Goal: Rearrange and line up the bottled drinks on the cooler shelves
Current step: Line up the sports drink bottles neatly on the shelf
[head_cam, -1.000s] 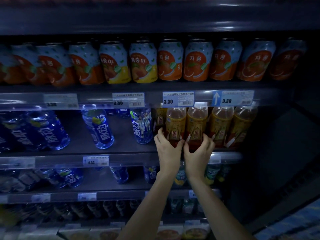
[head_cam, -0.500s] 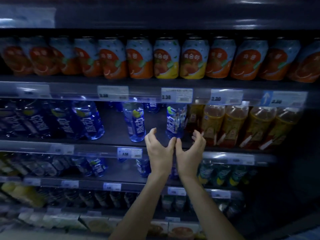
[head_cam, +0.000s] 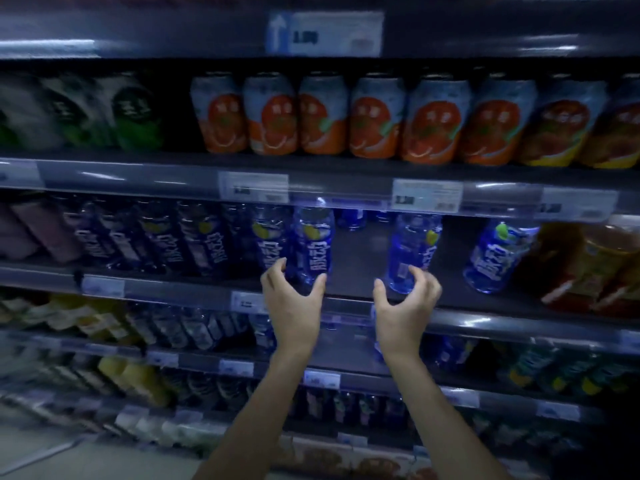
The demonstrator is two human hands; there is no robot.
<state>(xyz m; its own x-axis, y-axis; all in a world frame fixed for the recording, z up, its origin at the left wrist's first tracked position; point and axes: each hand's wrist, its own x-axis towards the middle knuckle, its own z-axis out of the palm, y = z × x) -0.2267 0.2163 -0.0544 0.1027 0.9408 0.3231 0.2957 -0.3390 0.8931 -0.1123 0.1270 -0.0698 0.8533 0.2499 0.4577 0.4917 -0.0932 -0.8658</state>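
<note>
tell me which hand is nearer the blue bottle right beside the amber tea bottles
Right. The right hand is cupped left of that blue bottle, one bottle over; the left hand is much farther left.

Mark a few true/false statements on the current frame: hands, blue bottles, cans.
1. Each hand is at the foot of a blue bottle. True: left hand at the row-end blue bottle, right hand at the lone blue bottle.
2. The left hand grips an orange can. False: it is open and holds nothing.
3. The shelf above the blue bottles holds orange cans. True.
4. The front blue bottles stand evenly, without gaps. False: bare shelf shows between those two bottles.
5. Amber bottles stand left of the blue ones. False: the amber bottles are at the right end.
</note>
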